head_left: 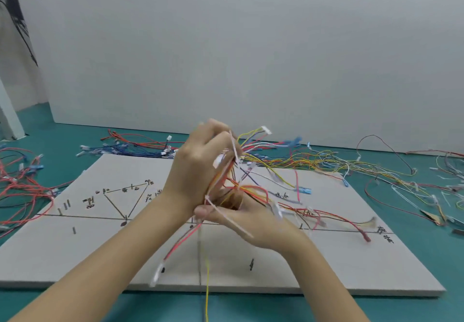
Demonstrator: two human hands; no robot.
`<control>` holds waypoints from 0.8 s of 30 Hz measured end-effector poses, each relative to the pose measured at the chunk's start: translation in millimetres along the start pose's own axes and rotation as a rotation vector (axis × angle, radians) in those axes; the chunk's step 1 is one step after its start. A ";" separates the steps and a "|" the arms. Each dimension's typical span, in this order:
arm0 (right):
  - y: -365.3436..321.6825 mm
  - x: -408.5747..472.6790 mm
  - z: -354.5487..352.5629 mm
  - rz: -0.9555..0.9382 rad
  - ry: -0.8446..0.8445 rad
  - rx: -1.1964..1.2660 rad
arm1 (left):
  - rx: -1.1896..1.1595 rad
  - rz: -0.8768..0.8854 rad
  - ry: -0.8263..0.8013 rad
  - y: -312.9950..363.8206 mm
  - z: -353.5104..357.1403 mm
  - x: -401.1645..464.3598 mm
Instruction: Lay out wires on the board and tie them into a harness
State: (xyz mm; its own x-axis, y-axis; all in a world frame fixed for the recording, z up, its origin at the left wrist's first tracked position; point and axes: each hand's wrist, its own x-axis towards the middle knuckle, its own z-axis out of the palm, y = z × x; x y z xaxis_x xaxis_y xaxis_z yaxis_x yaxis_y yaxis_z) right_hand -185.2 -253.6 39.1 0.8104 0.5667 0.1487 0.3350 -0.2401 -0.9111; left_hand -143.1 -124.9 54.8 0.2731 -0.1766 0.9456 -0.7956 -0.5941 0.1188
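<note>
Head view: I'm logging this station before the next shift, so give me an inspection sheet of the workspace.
Surface: teal table top carrying a flat grey layout board marked with black lines, handwritten labels and small dark pegs.
Job's things: multicoloured wire bundle lifted above the board, with white zip ties on it.
Clutter: loose red wires at left, blue and red wires behind the board, yellow, white and red wires at right.
Grippers: left hand grips the bundle from above; right hand holds it from below.
Cables: nothing seen beyond the harness wires.
Surroundings: plain grey wall panel behind the table.
</note>
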 end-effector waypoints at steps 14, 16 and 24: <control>39.8 -14.1 -206.1 0.286 0.926 -1.386 | -0.076 -0.519 -0.162 -43.6 -12.1 -67.4; 45.3 -23.5 -255.7 0.637 0.980 -1.374 | -0.087 -0.544 -0.182 -46.3 -11.9 -68.6; 54.2 -18.7 -278.4 1.138 0.641 -1.280 | -0.060 -0.673 -0.346 -58.5 -19.0 -74.1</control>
